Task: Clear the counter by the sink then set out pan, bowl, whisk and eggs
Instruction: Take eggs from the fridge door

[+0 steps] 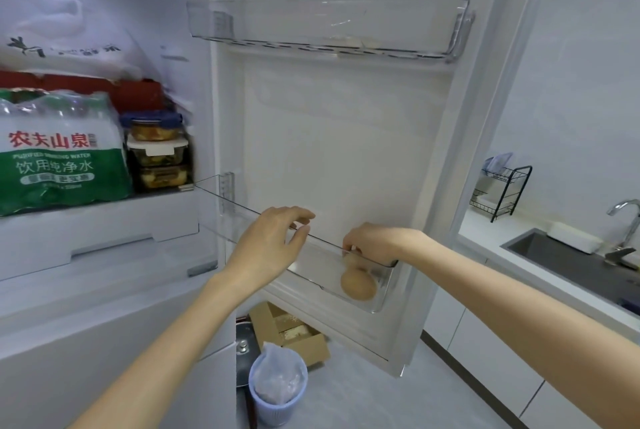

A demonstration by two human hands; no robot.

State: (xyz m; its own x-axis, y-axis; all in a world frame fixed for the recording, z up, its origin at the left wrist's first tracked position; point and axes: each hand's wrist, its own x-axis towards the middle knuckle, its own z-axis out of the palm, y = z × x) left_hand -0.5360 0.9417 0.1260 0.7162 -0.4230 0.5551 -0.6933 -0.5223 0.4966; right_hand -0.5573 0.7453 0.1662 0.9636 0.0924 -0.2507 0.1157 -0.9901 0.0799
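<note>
The white fridge door stood open. A single brown egg lay in the right end of the lower clear plastic door bin. The left hand hovered over the bin's front rim with its fingers loosely spread, gripping nothing. The right hand reached down into the bin just above the egg, fingers curled; whether they pinched anything could not be told through the blurred plastic.
</note>
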